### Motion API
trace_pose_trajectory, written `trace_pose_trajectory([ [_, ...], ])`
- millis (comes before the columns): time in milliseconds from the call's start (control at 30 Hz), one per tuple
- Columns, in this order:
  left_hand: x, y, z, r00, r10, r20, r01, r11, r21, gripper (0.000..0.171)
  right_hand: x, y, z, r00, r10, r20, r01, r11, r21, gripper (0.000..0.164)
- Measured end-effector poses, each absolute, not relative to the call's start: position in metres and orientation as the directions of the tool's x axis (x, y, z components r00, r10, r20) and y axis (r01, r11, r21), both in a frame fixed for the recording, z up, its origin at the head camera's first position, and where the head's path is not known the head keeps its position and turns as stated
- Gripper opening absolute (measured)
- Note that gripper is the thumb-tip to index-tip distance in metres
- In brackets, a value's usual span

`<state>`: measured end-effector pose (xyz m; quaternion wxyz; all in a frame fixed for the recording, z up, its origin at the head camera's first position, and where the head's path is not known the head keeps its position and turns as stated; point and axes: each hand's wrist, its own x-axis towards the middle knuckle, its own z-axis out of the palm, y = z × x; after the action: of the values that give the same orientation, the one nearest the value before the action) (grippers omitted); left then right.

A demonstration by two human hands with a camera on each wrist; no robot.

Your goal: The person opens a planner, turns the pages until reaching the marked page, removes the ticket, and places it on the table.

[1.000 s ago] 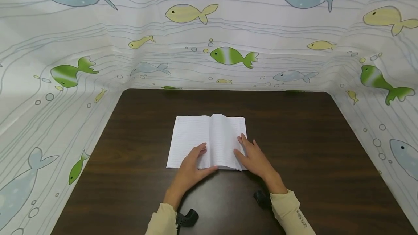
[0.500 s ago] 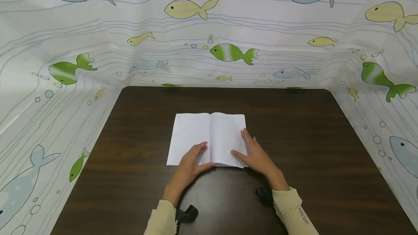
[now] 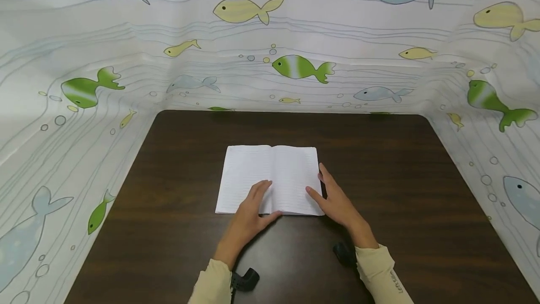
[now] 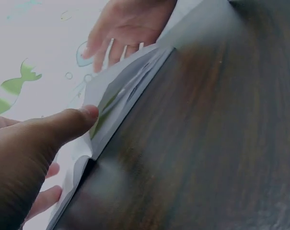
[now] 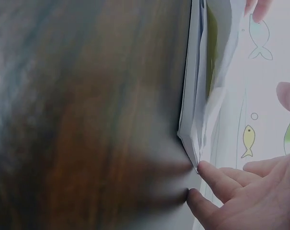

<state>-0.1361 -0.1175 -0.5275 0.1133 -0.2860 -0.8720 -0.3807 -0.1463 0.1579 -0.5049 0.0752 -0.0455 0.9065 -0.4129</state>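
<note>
An open notebook (image 3: 249,168) with white lined pages lies on the dark wooden table. Across its lower middle, near the spine, is my left hand (image 3: 248,217), fingers over the pages and thumb at the bottom edge. My right hand (image 3: 339,205) is at the notebook's right edge, thumb over the right page and fingers extended along the side. In the right wrist view, fingertips (image 5: 204,167) touch the notebook's corner. Between the slightly raised pages, a yellow-green strip (image 5: 212,48) shows; what it is I cannot tell.
The dark brown table (image 3: 181,163) extends on all sides of the notebook. A white sheet printed with fish (image 3: 295,67) stands behind and along both sides of the table. Black wrist cameras (image 3: 245,279) hang below both wrists.
The right page, curled up a second ago, now lies flatter. My right hand has shifted right from the page to the notebook's edge. My left hand has barely moved.
</note>
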Motion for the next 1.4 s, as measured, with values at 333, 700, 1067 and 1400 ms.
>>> trace_pose_trajectory([
  [333, -0.138, -0.122, -0.526, -0.792, 0.355, 0.497, 0.611, 0.455, 0.648, 0.075, -0.146, 0.157, -0.505, -0.987, -0.14, -0.073, -0.027, 0.609, -0.793, 0.083],
  [700, -0.139, -0.122, -0.523, -0.681, -0.058, 0.73, 0.593, 0.54, 0.597, 0.075, -0.146, 0.156, -0.506, -0.989, -0.11, -0.098, 0.01, 0.612, -0.791, 0.084],
  [1067, -0.141, -0.126, -0.527, -0.721, -0.027, 0.692, 0.408, 0.791, 0.456, 0.052, -0.147, 0.158, -0.504, -0.988, -0.125, -0.088, -0.025, 0.699, -0.714, 0.091],
  [1400, -0.135, -0.114, -0.533, -0.749, 0.062, 0.66, 0.409, 0.827, 0.387, 0.038, -0.148, 0.153, -0.498, -0.994, -0.106, -0.01, -0.07, 0.722, -0.688, 0.083],
])
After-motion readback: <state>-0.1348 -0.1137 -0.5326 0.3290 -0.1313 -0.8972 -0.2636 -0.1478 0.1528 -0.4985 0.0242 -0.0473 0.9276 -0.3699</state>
